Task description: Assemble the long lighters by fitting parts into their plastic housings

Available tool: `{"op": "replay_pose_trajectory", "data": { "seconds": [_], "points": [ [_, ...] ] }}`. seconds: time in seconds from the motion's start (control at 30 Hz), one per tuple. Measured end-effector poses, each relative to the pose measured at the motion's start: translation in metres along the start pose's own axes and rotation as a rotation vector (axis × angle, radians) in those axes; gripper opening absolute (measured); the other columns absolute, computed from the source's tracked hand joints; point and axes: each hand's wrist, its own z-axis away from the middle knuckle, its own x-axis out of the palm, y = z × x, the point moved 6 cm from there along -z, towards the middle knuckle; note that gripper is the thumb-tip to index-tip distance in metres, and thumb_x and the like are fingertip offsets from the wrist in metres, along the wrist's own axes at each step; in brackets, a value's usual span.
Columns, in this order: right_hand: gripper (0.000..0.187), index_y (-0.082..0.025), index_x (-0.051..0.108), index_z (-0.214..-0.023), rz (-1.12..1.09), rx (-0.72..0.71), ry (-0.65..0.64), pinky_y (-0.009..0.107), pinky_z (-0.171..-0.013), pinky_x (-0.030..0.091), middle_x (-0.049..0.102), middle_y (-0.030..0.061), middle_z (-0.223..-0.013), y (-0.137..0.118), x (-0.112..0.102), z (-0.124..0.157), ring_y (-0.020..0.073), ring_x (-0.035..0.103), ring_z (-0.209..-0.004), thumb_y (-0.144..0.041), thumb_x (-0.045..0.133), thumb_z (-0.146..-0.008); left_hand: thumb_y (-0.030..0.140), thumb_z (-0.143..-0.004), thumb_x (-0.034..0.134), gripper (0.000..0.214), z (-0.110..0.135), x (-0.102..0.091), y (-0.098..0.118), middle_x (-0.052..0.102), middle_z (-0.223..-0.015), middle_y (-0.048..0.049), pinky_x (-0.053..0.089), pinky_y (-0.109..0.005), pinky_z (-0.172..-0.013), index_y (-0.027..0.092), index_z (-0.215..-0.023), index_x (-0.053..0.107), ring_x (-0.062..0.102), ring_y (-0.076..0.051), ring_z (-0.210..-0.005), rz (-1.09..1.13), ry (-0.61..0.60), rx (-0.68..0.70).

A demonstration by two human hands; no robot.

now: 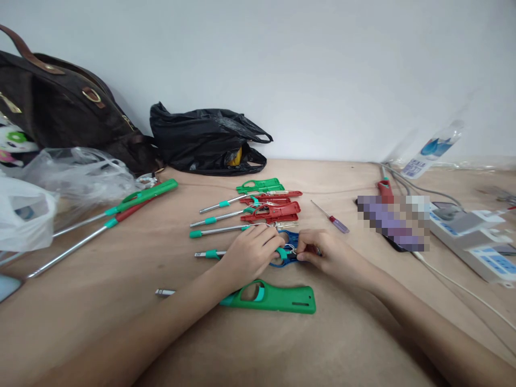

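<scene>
A long-nosed gas lighter with an opened blue handle [289,257] lies on the table between my hands, its metal tube pointing left. My left hand [252,252] is closed over the lighter where tube and handle meet, beside its turquoise trigger [281,253]. At the handle's right end, my right hand [328,251] pinches by some thin pale wires; what sits in the fingertips is too small to make out. Nearer me lies a green lighter [290,299], partly under my left forearm. Behind my hands are opened red lighter handles [278,211] and a green handle shell [260,185].
A small screwdriver [338,223] lies right of the lighters. Farther right are a phone [393,228], a white power strip [475,247] with cables, and a tilted water bottle [433,150]. Bags [205,140] stand at the back left, near more lighters [149,196].
</scene>
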Motion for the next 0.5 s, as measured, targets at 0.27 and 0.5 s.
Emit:
{"op": "replay_pose_trajectory", "data": {
  "seconds": [0.27,0.5],
  "points": [
    [0.016,-0.018,0.057,-0.069,0.046,-0.050,0.019,0.024,-0.061,0.037,0.060,-0.0009,-0.068,-0.0038,-0.0023,0.0003,0.0127,0.052,-0.063,-0.005,0.058,-0.079,0.016,-0.094,0.045,0.012,0.0005,0.0010,-0.0003,0.060,-0.098,-0.0083,0.047,-0.033,-0.077,0.015,-0.099,0.056,0.055,-0.022,-0.090,0.060,-0.011,-0.023],
    [0.016,-0.018,0.059,-0.071,0.062,-0.037,0.016,0.024,-0.060,0.036,0.062,-0.0006,-0.070,-0.0030,-0.0014,0.0011,0.0128,0.053,-0.064,-0.005,0.058,-0.079,0.015,-0.093,0.045,0.013,0.0005,0.0008,0.0001,0.060,-0.098,-0.0091,0.048,-0.033,-0.074,0.014,-0.100,0.057,0.056,-0.023,-0.089,0.046,-0.006,-0.015]
  ]
}}
